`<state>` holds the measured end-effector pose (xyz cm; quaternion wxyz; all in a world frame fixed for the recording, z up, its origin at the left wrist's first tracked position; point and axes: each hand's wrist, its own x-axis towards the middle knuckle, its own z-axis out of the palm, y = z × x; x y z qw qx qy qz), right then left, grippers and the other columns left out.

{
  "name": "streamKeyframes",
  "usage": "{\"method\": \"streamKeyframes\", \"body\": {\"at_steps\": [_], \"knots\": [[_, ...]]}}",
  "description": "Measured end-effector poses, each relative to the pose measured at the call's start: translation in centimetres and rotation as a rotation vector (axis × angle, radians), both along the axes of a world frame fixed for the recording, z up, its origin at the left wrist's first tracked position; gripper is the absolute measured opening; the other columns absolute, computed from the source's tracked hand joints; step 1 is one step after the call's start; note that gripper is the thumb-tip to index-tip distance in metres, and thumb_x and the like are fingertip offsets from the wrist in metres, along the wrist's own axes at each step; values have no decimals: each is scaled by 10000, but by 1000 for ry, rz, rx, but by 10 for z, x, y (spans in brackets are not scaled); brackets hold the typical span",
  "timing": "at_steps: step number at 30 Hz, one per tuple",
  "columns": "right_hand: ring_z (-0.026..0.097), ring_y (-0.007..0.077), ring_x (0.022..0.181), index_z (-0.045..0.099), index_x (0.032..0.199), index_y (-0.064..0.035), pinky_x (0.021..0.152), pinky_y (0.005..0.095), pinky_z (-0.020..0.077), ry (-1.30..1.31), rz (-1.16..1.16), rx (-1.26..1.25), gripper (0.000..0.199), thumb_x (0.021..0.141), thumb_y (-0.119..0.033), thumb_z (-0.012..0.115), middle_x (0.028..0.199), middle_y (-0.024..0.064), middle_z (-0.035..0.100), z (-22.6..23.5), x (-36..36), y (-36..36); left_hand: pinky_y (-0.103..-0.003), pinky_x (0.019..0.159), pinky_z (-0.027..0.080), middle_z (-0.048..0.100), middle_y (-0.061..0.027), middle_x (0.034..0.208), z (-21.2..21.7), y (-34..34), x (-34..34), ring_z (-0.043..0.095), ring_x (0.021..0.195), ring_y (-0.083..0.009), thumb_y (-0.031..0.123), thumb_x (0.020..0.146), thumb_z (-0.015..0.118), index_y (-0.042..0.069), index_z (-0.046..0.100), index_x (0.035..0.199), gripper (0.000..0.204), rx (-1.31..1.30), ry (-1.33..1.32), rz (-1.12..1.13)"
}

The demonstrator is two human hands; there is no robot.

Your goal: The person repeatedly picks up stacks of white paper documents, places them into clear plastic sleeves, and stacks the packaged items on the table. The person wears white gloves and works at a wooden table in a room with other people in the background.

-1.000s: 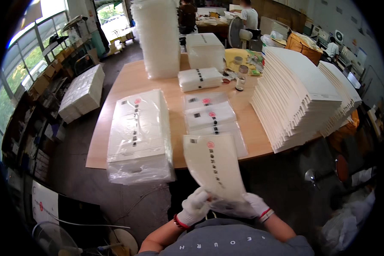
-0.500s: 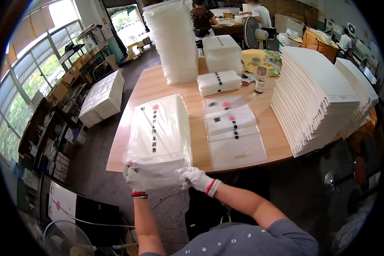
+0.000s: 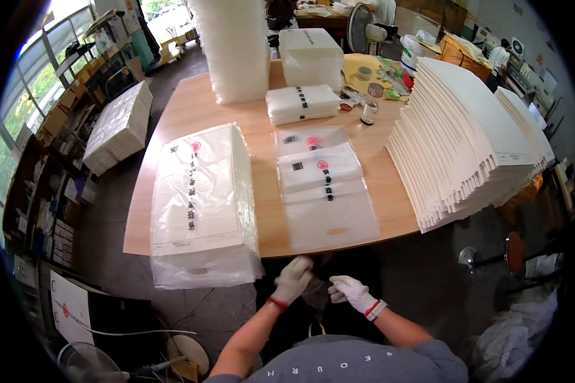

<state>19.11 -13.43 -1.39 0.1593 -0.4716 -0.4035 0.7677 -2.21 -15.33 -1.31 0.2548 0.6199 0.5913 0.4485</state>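
The left hand [image 3: 294, 279], in a white glove, has its fingers curled inward and blurred; I can't tell whether they grip anything. Just beside it, the gloved right hand [image 3: 351, 292] has its fingers bent together and turned toward the left one, and whether something is pinched there I can't make out either. A pale band [image 3: 377, 311] circles the right wrist. Both hands hang just short of the table [image 3: 390, 198], apart from each other.

Straight ahead of the fingers, near the table's edge, clear plastic bags [image 3: 332, 220] lie flat and overlapping. Ahead and to the fingers' left sits a thick stack of bagged sheets [image 3: 201, 191], its clear film overhanging the edge. Farther ahead come a folded bundle [image 3: 303, 105], a small jar [image 3: 369, 113] and a tall translucent stack [image 3: 233, 57]. Off to the fingers' right, a fanned white stack [image 3: 460, 127] leans.
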Motion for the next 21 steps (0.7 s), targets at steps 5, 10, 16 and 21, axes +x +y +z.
{"method": "streamKeyframes", "body": {"at_steps": [5,10,16,21], "knots": [[605,173,784,447,1238,12,732,336,536,32,-89,41,379,930,-209,467,951,121,596,7,18,4,-479,775,415,576,-98,870,-9,112,41,489,920,-363,123,723,608,59,580,842,138,148,301,182],[607,171,781,458,1233,-1,740,334,526,85,-66,34,366,928,-203,477,950,102,599,7,16,22,-439,702,442,630,-127,832,-20,153,12,563,837,-338,200,788,567,61,622,790,149,-160,260,53],[579,232,914,495,1168,-17,808,370,472,328,-441,-49,374,871,-225,585,1056,88,583,23,-48,108,-419,656,457,624,-177,769,24,159,10,598,736,-338,159,818,527,56,545,891,128,-226,177,-55],[589,219,802,592,978,-22,776,323,451,-288,-399,643,303,790,-257,631,835,153,620,16,-51,149,-362,661,478,622,-96,782,38,182,-9,604,727,-209,112,864,468,74,530,863,73,-190,-724,88]]}}
